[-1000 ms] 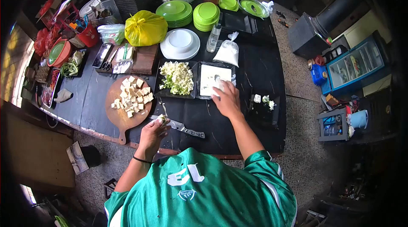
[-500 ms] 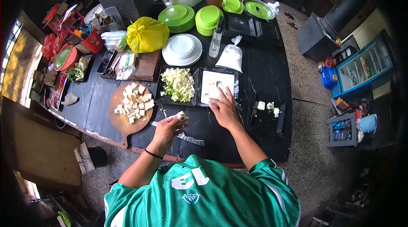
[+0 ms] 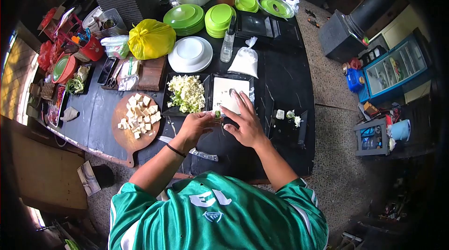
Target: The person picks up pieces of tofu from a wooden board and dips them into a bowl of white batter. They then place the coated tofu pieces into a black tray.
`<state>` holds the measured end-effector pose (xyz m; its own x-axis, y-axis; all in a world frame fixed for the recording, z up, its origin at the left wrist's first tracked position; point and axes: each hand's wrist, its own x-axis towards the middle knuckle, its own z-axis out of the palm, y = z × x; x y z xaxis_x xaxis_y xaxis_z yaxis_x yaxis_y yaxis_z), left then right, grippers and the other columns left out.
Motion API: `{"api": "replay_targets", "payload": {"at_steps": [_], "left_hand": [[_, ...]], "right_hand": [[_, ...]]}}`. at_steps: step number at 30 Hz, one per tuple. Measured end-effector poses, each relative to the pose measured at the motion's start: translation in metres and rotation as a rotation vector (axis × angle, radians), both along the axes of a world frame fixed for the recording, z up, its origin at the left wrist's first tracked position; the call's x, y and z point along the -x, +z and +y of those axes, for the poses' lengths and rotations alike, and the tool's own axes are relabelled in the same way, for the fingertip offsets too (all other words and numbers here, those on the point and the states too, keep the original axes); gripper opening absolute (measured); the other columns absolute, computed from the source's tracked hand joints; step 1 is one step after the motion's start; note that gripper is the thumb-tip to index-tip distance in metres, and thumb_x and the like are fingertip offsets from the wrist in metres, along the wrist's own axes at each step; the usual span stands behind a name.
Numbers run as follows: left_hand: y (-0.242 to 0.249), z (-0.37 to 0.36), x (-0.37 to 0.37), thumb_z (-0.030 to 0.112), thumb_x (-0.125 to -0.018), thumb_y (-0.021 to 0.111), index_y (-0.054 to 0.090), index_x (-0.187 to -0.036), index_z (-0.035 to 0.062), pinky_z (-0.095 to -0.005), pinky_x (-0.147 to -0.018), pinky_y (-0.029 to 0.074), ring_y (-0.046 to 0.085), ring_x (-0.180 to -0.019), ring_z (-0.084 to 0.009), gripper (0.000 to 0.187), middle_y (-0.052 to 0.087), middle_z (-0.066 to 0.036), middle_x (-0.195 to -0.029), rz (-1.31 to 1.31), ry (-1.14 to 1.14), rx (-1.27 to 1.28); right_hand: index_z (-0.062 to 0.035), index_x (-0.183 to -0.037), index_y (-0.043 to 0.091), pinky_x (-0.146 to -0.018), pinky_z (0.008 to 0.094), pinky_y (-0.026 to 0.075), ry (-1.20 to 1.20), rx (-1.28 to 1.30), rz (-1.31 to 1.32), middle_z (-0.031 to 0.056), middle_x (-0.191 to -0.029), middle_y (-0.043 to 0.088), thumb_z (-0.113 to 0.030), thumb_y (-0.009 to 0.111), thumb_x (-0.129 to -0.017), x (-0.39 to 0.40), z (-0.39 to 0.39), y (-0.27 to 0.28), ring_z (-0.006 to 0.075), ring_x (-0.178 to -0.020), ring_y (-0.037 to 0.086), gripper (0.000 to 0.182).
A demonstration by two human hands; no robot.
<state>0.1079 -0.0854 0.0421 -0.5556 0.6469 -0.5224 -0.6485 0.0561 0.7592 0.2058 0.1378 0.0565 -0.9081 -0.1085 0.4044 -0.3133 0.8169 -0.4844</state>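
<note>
My left hand (image 3: 196, 126) is closed, pinching a small tofu piece topped with chopped green vegetable (image 3: 218, 114). My right hand (image 3: 247, 123) has its fingers spread above the near edge of a black square tray of white batter (image 3: 220, 95). The bowl of a spoon (image 3: 232, 92) shows in the batter near those fingertips. Left of it, a black tray holds chopped cabbage and greens (image 3: 187, 92). Tofu cubes (image 3: 140, 114) are heaped on a round wooden board (image 3: 122, 140). A knife (image 3: 204, 155) lies by my left wrist, its blade partly hidden under the arm.
A black tray (image 3: 301, 137) at right holds a few filled tofu pieces (image 3: 291, 116). Farther back are a bag of white powder (image 3: 244, 63), a clear bottle (image 3: 228, 46), white plates (image 3: 189, 56), green plates (image 3: 184, 16) and a yellow bag (image 3: 150, 39).
My left hand has moved right and slightly up with the tofu piece, close to the batter tray and my right hand. My right hand stays near the batter, fingers spread wider. The view has shifted slightly.
</note>
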Motion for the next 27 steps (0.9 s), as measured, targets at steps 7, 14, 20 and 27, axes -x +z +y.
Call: {"api": "replay_targets", "payload": {"at_steps": [7, 14, 20, 27], "left_hand": [[0.003, 0.006, 0.005, 0.037, -0.109, 0.065, 0.075, -0.12, 0.0107, -0.0361, -0.094, 0.05, 0.074, -0.106, -0.0153, 0.03, 0.081, -0.005, -0.116, 0.004, -0.002, 0.002], [0.01, 0.007, 0.003, 0.034, -0.108, 0.069, 0.074, -0.115, 0.012, -0.0313, -0.089, 0.051, 0.075, -0.102, -0.0134, 0.024, 0.08, -0.004, -0.108, -0.038, 0.028, -0.028], [0.002, 0.005, 0.003, 0.033, -0.107, 0.07, 0.074, -0.125, 0.009, -0.0332, -0.091, 0.052, 0.072, -0.106, -0.0155, 0.03, 0.079, -0.006, -0.117, -0.082, 0.027, -0.038], [0.017, 0.007, 0.0, 0.032, -0.108, 0.069, 0.074, -0.123, 0.0075, -0.0321, -0.091, 0.052, 0.073, -0.106, -0.0152, 0.029, 0.079, -0.006, -0.115, -0.071, 0.037, -0.016]], "right_hand": [[-0.0304, -0.148, 0.069, -0.128, 0.0582, 0.03, 0.037, -0.163, -0.038, 0.0224, -0.173, 0.033, -0.06, 0.061, -0.103, 0.001, 0.006, 0.009, 0.0487, -0.158, 0.029, 0.055], [-0.0296, -0.147, 0.069, -0.127, 0.0582, 0.03, 0.056, -0.22, -0.053, 0.02, -0.175, 0.031, -0.058, 0.067, -0.099, 0.003, 0.007, 0.016, 0.0478, -0.158, 0.029, 0.056], [-0.0281, -0.142, 0.073, -0.126, 0.0565, 0.033, 0.103, -0.163, 0.003, 0.0191, -0.172, 0.037, -0.058, 0.066, -0.101, 0.001, 0.011, 0.018, 0.0449, -0.156, 0.033, 0.051], [-0.0274, -0.137, 0.077, -0.127, 0.0559, 0.031, 0.161, 0.049, 0.059, 0.0208, -0.172, 0.038, -0.068, 0.049, -0.106, 0.007, 0.021, 0.01, 0.046, -0.155, 0.034, 0.059]]}}
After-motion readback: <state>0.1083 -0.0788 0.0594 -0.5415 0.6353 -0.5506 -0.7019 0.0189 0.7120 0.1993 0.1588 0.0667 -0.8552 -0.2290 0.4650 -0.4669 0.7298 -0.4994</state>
